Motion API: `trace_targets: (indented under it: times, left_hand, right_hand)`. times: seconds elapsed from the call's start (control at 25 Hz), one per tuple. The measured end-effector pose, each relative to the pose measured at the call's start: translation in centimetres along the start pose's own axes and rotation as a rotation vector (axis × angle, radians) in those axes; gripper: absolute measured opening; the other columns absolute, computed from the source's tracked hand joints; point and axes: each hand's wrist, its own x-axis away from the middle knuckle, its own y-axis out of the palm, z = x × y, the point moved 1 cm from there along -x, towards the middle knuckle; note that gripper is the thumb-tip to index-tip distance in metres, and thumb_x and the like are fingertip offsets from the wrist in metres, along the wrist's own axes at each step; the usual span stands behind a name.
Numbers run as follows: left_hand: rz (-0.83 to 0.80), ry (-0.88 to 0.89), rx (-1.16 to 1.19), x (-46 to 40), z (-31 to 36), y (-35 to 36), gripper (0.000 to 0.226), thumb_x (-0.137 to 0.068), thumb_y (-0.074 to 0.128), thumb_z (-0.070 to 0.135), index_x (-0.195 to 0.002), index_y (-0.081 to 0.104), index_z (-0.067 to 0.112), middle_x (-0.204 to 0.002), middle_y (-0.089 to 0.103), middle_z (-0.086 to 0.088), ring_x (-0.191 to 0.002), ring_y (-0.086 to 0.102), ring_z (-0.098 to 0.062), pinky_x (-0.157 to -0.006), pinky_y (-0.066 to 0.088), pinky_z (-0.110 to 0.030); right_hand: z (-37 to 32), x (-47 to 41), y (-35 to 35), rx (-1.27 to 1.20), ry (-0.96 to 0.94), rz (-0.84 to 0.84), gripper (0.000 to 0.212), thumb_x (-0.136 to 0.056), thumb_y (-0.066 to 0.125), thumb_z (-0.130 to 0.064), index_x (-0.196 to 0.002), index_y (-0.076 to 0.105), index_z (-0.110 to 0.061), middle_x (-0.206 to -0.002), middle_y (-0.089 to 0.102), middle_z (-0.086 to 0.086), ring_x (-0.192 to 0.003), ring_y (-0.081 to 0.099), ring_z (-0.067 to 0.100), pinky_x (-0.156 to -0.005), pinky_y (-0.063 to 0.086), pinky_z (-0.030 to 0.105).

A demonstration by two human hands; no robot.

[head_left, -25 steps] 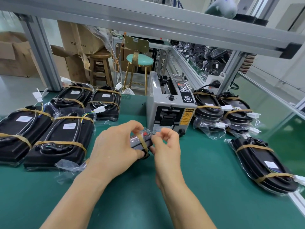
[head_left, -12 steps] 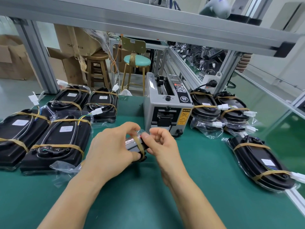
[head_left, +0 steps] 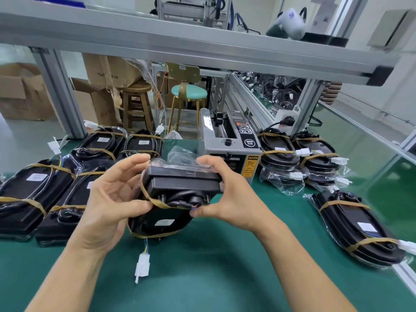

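A black plastic unit [head_left: 180, 188] in a clear bag, bound with tan bands, is lifted above the green mat [head_left: 202, 278] in the middle. My left hand [head_left: 112, 199] grips its left side, thumb on the lower band. My right hand [head_left: 227, 197] holds its right end, fingers over the top edge, thumb below. A coiled black cable lies on the unit's face. A wire with a white connector [head_left: 142, 265] hangs down from it over the mat.
A grey tape dispenser machine [head_left: 231, 149] stands just behind the hands. Several bagged, banded black units lie at the left [head_left: 33, 194], and more lie at the right [head_left: 358, 226] near the mat's edge. An aluminium frame post [head_left: 60, 95] rises at the back left.
Both hands have raised the unit off the mat and tipped it up toward the camera, so its cable face and dangling connector now show. The view has moved closer.
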Motion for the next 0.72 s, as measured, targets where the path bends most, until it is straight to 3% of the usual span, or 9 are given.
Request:
trace_targets:
  times: [0.12, 0.24, 0.36, 0.48, 0.52, 0.6, 0.68, 0.72]
  left_hand:
    - [-0.109, 0.037, -0.206, -0.2, 1.7, -0.4, 0.089, -0.05, 0.069, -0.007, -0.13, 0.055, 0.027, -0.128, 0.057, 0.001, -0.118, 0.053, -0.018, -0.096, 0.048, -0.033]
    - [-0.285, 0.165, -0.66, -0.6, 3.6, -0.1, 0.08, -0.056, 0.078, 0.025, -0.132, 0.053, 0.032, -0.145, 0.042, 0.005, -0.136, 0.038, -0.012, -0.106, 0.034, -0.019]
    - [-0.216, 0.062, -0.712, -0.5, 4.0, 0.9, 0.053, -0.052, 0.082, 0.034, -0.105, 0.071, 0.037, -0.126, 0.06, 0.012, -0.119, 0.054, -0.005, -0.092, 0.041, -0.009]
    - [-0.092, 0.052, -0.704, -0.3, 3.4, 1.4, 0.049, -0.047, 0.093, 0.022, -0.091, 0.075, 0.032, -0.108, 0.068, 0.015, -0.104, 0.061, 0.001, -0.088, 0.04, -0.005]
    - [-0.048, 0.043, -0.702, -0.3, 3.2, 1.4, 0.049, -0.047, 0.092, 0.021, -0.091, 0.074, 0.032, -0.105, 0.069, 0.016, -0.1, 0.062, 0.002, -0.086, 0.04, -0.004]
    - [0.044, 0.01, -0.654, -0.3, 3.0, 1.2, 0.047, -0.05, 0.084, 0.022, -0.093, 0.072, 0.036, -0.101, 0.07, 0.016, -0.092, 0.062, 0.003, -0.081, 0.041, -0.003]
    - [0.071, -0.015, -0.634, -0.1, 2.7, 1.3, 0.053, -0.047, 0.088, 0.022, -0.096, 0.071, 0.035, -0.097, 0.07, 0.017, -0.084, 0.062, 0.006, -0.075, 0.042, -0.002]
    - [0.071, -0.019, -0.648, 0.0, 2.5, 1.5, 0.056, -0.045, 0.092, 0.022, -0.095, 0.071, 0.034, -0.095, 0.07, 0.018, -0.082, 0.062, 0.007, -0.073, 0.041, -0.001]
  right_hand:
    - [-0.6, -0.8, 0.7, 0.037, -0.088, 0.042, 0.063, -0.064, 0.086, -0.01, -0.11, 0.046, -0.025, -0.096, 0.061, -0.013, -0.084, 0.055, 0.002, -0.076, 0.042, 0.013]
    - [-0.9, -1.5, 1.7, 0.041, -0.153, 0.071, 0.055, -0.067, 0.08, -0.003, -0.106, 0.046, -0.022, -0.095, 0.057, -0.004, -0.081, 0.051, 0.007, -0.073, 0.038, 0.015]
    - [-0.5, -1.8, 2.6, 0.054, -0.174, 0.047, 0.058, -0.067, 0.076, 0.002, -0.112, 0.048, -0.02, -0.1, 0.052, -0.006, -0.085, 0.048, 0.003, -0.076, 0.036, 0.014]
    - [0.9, -1.1, 3.1, -0.126, -0.07, -0.028, 0.082, -0.073, 0.071, 0.006, -0.137, 0.035, -0.031, -0.124, 0.049, -0.01, -0.11, 0.052, 0.001, -0.096, 0.041, 0.014]
    - [1.7, -0.7, 3.2, -0.178, 0.013, 0.025, 0.083, -0.074, 0.066, 0.008, -0.14, 0.035, -0.032, -0.131, 0.048, -0.009, -0.116, 0.051, 0.0, -0.1, 0.041, 0.015]
    - [3.6, -0.1, 2.6, -0.193, 0.245, 0.347, 0.057, -0.08, 0.057, 0.007, -0.128, 0.054, -0.025, -0.128, 0.058, -0.001, -0.108, 0.056, 0.004, -0.099, 0.046, 0.023]
    - [5.3, -0.2, 1.6, -0.215, 0.483, 0.679, 0.023, -0.089, 0.056, -0.006, -0.107, 0.069, -0.013, -0.101, 0.067, 0.004, -0.088, 0.058, 0.014, -0.089, 0.052, 0.037]
    - [5.8, -0.6, 1.1, -0.257, 0.545, 0.756, 0.018, -0.091, 0.055, -0.012, -0.099, 0.07, -0.004, -0.084, 0.063, 0.006, -0.077, 0.052, 0.018, -0.078, 0.051, 0.036]
